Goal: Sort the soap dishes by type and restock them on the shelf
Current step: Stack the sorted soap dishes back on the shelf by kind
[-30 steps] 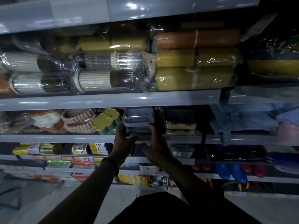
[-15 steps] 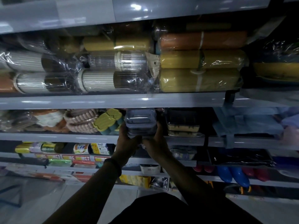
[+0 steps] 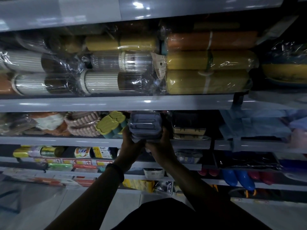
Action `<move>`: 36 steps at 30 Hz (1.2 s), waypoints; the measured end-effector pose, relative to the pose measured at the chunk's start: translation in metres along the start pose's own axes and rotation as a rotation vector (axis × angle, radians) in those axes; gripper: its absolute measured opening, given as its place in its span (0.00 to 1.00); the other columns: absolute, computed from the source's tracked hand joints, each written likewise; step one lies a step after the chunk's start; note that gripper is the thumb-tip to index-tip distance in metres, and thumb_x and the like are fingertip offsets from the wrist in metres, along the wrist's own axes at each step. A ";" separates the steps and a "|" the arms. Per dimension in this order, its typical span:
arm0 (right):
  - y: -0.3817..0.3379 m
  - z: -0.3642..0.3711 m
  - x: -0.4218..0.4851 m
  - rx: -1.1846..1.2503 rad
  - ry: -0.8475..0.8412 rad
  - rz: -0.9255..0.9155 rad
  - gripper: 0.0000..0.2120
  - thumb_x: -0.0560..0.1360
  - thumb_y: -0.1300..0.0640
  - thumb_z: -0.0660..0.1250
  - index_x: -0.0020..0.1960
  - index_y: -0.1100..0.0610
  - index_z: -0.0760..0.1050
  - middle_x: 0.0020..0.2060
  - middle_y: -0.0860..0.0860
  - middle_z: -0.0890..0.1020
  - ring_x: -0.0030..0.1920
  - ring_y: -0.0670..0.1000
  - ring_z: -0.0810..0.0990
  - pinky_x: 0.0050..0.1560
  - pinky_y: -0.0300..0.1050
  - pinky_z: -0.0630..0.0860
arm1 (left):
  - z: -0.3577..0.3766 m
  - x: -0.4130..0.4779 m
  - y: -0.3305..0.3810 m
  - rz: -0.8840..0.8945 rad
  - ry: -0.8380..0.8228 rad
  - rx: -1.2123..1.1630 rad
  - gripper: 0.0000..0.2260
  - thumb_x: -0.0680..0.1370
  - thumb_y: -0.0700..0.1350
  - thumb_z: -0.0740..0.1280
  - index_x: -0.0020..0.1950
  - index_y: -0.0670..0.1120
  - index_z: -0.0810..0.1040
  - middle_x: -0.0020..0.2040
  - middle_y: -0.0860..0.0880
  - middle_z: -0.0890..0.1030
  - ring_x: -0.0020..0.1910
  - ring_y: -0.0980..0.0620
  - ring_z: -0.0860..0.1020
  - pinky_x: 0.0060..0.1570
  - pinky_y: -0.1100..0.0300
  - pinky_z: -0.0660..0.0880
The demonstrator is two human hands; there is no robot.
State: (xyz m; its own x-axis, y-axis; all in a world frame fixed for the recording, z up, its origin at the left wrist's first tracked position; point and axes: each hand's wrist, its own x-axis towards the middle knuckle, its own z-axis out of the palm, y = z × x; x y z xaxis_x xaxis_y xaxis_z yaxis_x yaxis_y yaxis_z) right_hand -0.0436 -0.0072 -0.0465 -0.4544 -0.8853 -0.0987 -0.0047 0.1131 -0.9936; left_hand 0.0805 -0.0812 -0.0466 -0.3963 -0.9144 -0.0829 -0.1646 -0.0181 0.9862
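Several grey soap dishes (image 3: pixel 144 126), clear-lidded and stacked one on another, sit at the front lip of the middle shelf (image 3: pixel 66 140), right in the centre of the view, and both hands are on them. Left hand (image 3: pixel 131 146) clasps the stack's left side, fingers curled up around the lower dishes; right hand (image 3: pixel 162 145) mirrors it on the right side, fingers wrapped the same way, so the stack is pinched between the two palms. A dark wristband (image 3: pixel 116 171) rings the left wrist. Just beside the stack on the left, touching or nearly so, lean yellow-green soap dishes (image 3: pixel 110 123) with ribbed tops, and past those a wrapped bundle of pink ribbed dishes (image 3: pixel 83 126). On the right, just beside it, are black-and-tan soap dishes (image 3: pixel 188 129), piled two high. One shelf up lie plastic-wrapped ribbed canisters (image 3: pixel 113 82) and fat yellow rolls (image 3: pixel 207 81). Down below, a row of small labelled packets (image 3: pixel 83 152), and off to the lower right some blue plastic items (image 3: pixel 237 179), too dim to name.
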 end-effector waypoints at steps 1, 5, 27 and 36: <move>-0.002 0.000 0.001 0.004 -0.011 -0.009 0.39 0.74 0.60 0.76 0.78 0.50 0.60 0.66 0.51 0.78 0.63 0.51 0.80 0.51 0.38 0.83 | 0.000 0.001 0.001 0.002 -0.011 -0.001 0.36 0.78 0.39 0.75 0.80 0.50 0.60 0.68 0.50 0.75 0.63 0.53 0.80 0.51 0.55 0.85; -0.005 0.001 0.006 -0.014 -0.030 -0.011 0.39 0.74 0.60 0.76 0.79 0.48 0.61 0.68 0.50 0.77 0.67 0.50 0.78 0.60 0.51 0.83 | 0.000 0.004 0.002 0.042 -0.031 0.007 0.35 0.78 0.36 0.74 0.80 0.47 0.60 0.68 0.52 0.75 0.59 0.64 0.80 0.51 0.63 0.83; 0.003 0.002 -0.003 -0.124 0.153 -0.044 0.44 0.71 0.55 0.73 0.79 0.41 0.51 0.74 0.52 0.70 0.71 0.54 0.75 0.59 0.57 0.83 | 0.021 0.002 -0.004 0.230 -0.001 0.037 0.33 0.78 0.30 0.73 0.75 0.55 0.66 0.69 0.56 0.76 0.66 0.64 0.78 0.60 0.61 0.81; 0.005 0.002 -0.013 -0.182 0.133 -0.114 0.46 0.79 0.57 0.72 0.84 0.47 0.43 0.81 0.51 0.61 0.77 0.51 0.68 0.68 0.48 0.78 | 0.020 0.004 -0.009 0.174 0.005 -0.011 0.34 0.78 0.32 0.74 0.77 0.54 0.65 0.70 0.52 0.77 0.67 0.57 0.79 0.64 0.51 0.82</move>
State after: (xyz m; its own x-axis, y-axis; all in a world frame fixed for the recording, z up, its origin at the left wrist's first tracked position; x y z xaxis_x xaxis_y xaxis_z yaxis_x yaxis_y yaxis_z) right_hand -0.0355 0.0042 -0.0503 -0.5550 -0.8312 0.0334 -0.2174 0.1062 -0.9703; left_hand 0.0626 -0.0767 -0.0586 -0.4133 -0.9062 0.0894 -0.0838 0.1356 0.9872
